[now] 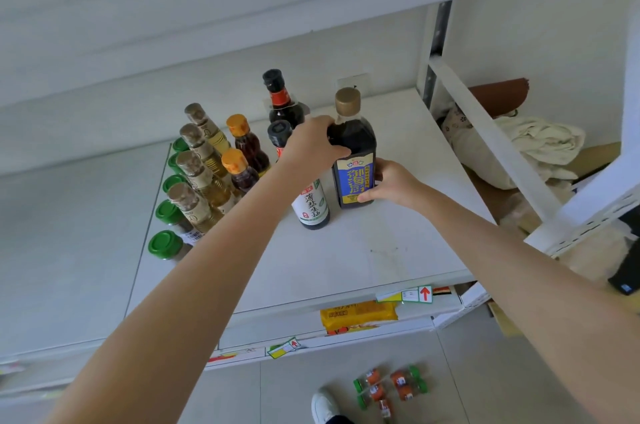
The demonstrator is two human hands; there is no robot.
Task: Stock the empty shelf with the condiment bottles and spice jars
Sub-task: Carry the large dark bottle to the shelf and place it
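While held, gold-capped dark bottle [353, 160]

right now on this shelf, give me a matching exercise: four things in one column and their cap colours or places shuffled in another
Things:
1. blue-label bottle
2. sesame oil bottles
3. row of spice jars
4. loose spice jars

Matches:
A. on the floor
B. gold cap
C. green lids, shelf's left edge
D. orange caps

Pairs: 1-B, 2-D, 3-C, 4-A
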